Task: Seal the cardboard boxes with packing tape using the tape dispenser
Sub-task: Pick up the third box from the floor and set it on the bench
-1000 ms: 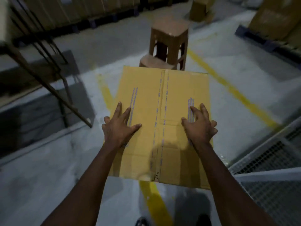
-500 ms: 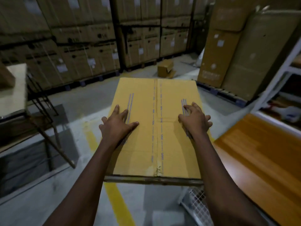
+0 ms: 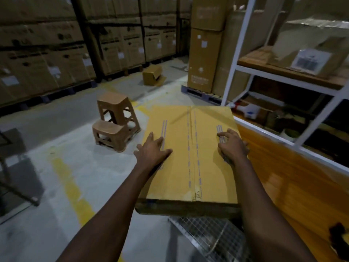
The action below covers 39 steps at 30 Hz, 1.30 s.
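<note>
The 2 arms (image 3: 113, 205) stretch forward, left hand (image 3: 152, 151) flat, fingers spread, right hand (image 3: 233, 146) palm-down, fingers slightly bent.

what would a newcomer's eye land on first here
The yellow-brown cardboard box in the centre foreground, with the left hand and the right hand both resting on its top, one on either side of the middle seam. Next come the two brown plastic stools on the grey floor to its left, and the wall of stacked cartons behind.
</note>
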Each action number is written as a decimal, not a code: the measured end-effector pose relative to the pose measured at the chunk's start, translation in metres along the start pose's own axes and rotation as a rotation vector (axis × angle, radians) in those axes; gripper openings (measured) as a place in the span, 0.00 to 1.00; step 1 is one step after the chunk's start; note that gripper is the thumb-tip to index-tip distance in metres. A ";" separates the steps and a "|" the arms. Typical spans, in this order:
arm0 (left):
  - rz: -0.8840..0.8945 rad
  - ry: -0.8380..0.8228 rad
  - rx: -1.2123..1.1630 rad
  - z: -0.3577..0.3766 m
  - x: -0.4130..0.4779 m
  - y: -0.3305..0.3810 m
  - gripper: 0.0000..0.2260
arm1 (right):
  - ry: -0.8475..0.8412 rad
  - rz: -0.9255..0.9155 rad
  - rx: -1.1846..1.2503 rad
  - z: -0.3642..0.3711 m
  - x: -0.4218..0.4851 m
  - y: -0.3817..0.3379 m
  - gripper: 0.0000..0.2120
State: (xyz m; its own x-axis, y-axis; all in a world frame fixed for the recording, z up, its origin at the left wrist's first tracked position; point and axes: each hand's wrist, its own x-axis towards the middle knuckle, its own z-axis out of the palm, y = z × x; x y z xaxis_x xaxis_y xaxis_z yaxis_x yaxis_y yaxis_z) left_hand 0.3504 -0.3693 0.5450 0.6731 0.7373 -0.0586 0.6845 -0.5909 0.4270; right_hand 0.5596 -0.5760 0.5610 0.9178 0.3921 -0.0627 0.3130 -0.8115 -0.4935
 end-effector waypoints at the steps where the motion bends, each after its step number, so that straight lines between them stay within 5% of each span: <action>1: 0.015 -0.023 0.019 0.007 -0.001 0.009 0.39 | -0.009 -0.004 -0.011 -0.004 0.002 0.011 0.22; 5: 0.035 -0.100 0.157 0.017 -0.003 0.036 0.33 | -0.037 -0.027 -0.005 -0.007 0.006 0.038 0.15; 8: 0.108 -0.184 0.255 0.021 -0.010 0.042 0.38 | -0.076 -0.029 -0.042 -0.012 -0.002 0.046 0.14; 14: 0.730 -0.373 0.397 0.042 -0.063 0.073 0.43 | -0.122 0.024 -0.030 -0.032 -0.032 0.062 0.18; 17: 0.867 -0.371 0.483 0.054 -0.084 0.083 0.45 | -0.069 0.061 -0.035 -0.037 -0.049 0.074 0.18; 22: 0.795 -0.273 0.481 0.066 -0.099 0.091 0.37 | 0.055 0.083 0.033 -0.045 -0.089 0.102 0.19; 34: 0.584 -0.272 0.378 0.108 -0.160 0.187 0.35 | 0.440 0.303 0.076 -0.077 -0.175 0.225 0.24; 39: 0.529 -0.268 0.337 0.136 -0.172 0.241 0.34 | 0.559 0.606 0.026 -0.087 -0.204 0.305 0.21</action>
State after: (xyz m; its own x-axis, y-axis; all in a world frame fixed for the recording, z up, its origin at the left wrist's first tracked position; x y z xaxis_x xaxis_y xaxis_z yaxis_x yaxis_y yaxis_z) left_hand 0.4375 -0.6825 0.5353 0.9575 0.2404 -0.1595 0.2651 -0.9512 0.1580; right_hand 0.4896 -0.9415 0.4989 0.9141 -0.3894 0.1131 -0.2748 -0.7999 -0.5335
